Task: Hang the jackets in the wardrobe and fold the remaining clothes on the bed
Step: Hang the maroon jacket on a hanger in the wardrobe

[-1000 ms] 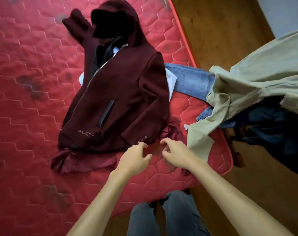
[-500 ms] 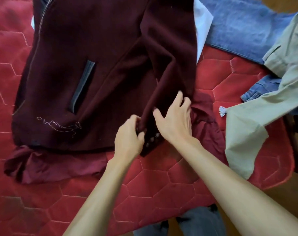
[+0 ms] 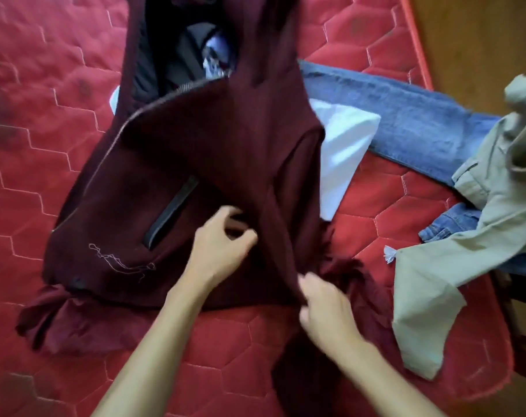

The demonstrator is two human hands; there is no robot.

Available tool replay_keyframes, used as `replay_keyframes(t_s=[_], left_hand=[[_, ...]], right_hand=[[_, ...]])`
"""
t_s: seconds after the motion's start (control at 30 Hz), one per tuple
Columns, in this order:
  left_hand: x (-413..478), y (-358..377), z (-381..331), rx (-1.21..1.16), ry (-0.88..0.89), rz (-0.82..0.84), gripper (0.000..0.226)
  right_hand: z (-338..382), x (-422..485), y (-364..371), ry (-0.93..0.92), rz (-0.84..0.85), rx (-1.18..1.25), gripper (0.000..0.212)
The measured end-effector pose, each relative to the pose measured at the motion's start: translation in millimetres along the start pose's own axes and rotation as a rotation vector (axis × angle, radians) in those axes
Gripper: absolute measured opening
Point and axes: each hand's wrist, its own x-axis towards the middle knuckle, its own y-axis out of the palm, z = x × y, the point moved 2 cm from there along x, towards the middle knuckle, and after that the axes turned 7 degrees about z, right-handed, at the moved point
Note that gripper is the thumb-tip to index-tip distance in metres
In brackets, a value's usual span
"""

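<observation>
A maroon zip jacket (image 3: 177, 164) lies front-up on the red quilted mattress (image 3: 39, 121). Its right sleeve runs down the side toward me. My left hand (image 3: 219, 248) sits on the jacket beside that sleeve, blurred, with fingers and thumb curled round a fold of the fabric. My right hand (image 3: 325, 308) grips the sleeve's lower end at the jacket's hem. A black garment with a skull print (image 3: 210, 58) shows inside the open jacket. A thin maroon cloth (image 3: 69, 320) lies bunched under the hem.
A white garment (image 3: 343, 152) and blue jeans (image 3: 400, 121) lie to the jacket's right. A khaki garment (image 3: 466, 266) drapes over the mattress's right corner. Wooden floor (image 3: 481, 40) lies beyond the mattress's right edge.
The view pulled back after closing in. My left hand moved up onto the jacket front. My right hand shifted from lying on the sleeve to gripping its lower end.
</observation>
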Motion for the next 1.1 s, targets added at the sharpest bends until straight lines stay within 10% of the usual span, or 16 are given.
replay_keyframes(t_s=[0.07, 0.2, 0.47, 0.57, 0.73, 0.9, 1.1], left_hand=[[16, -10, -10, -0.006, -0.037, -0.259, 0.057], [14, 30, 2, 0.186, -0.208, -0.169, 0.054], [-50, -13, -33, -0.268, -0.001, -0.248, 0.020], [-94, -43, -65, -0.336, 0.082, -0.213, 0.023], [-163, -75, -106, -0.377, 0.172, -0.142, 0.033], [-213, -96, -146, -0.383, 0.297, -0.108, 0.040], [-279, -143, -188, -0.086, 0.335, 0.176, 0.054]], right_hand=[[-2, -38, 18, -0.038, 0.334, 0.059, 0.047], [-4, -37, 20, -0.133, 0.669, -0.010, 0.028], [9, 33, -70, 0.255, -0.025, 0.762, 0.050], [32, 29, -111, 0.382, -0.178, 0.771, 0.107], [71, 9, -163, 0.328, 0.079, 0.950, 0.124], [123, -35, -189, 0.142, 0.302, 1.450, 0.063], [153, -97, -267, 0.063, -0.020, 1.431, 0.042]])
